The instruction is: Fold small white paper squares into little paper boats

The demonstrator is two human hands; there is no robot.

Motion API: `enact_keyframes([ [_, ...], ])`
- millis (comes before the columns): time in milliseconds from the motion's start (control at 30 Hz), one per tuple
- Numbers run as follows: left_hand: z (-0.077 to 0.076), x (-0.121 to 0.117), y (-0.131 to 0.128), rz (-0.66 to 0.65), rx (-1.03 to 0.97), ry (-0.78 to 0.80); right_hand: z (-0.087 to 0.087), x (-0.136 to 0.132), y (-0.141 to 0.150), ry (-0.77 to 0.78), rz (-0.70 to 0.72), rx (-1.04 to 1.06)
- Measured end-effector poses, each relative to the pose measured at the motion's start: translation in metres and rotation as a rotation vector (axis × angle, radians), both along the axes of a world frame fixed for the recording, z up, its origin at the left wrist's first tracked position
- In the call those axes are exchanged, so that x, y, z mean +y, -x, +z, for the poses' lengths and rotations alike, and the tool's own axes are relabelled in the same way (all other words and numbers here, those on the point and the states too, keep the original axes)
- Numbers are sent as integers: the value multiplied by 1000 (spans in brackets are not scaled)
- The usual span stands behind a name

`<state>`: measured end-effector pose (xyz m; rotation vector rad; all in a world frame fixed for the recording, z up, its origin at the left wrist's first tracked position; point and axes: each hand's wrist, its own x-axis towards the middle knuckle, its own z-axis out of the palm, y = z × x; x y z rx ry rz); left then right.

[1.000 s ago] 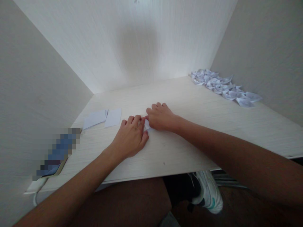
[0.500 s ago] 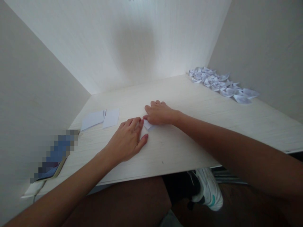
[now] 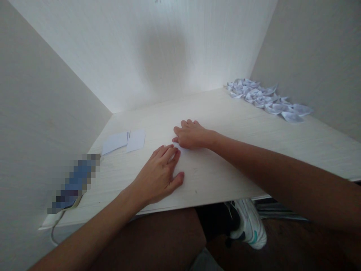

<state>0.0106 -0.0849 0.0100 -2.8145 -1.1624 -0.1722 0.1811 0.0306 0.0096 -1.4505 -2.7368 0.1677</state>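
Note:
A small piece of white paper [image 3: 178, 146] lies on the desk, mostly hidden between and under my hands. My left hand [image 3: 159, 171] rests palm down at its near left side, fingers stretched forward onto it and thumb spread apart. On the far right side of the paper is my right hand [image 3: 191, 134], with its fingers curled and its thumb and forefinger on the paper. Left of my hands lie two flat white paper sheets [image 3: 136, 140], with dark marks where they meet.
A heap of folded white papers [image 3: 265, 98] lies along the right wall of the desk [image 3: 225, 177]. At the left edge is a blurred-out phone-like device [image 3: 75, 184] with a cable [image 3: 53, 233] below it. Walls enclose the back and both sides.
My left hand has slid a little nearer and to the right, its fingertips now lower against the paper. My right hand stays almost in place. The view has shifted slightly.

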Motion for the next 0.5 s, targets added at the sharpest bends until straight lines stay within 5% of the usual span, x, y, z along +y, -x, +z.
enact_keyframes([
  [267,-7,-29,-10,33,-80,49,0,0,-1,-5,-4,10],
  [500,-15,-29,4,-19,-276,84,-1,0,-2,-12,0,37],
])
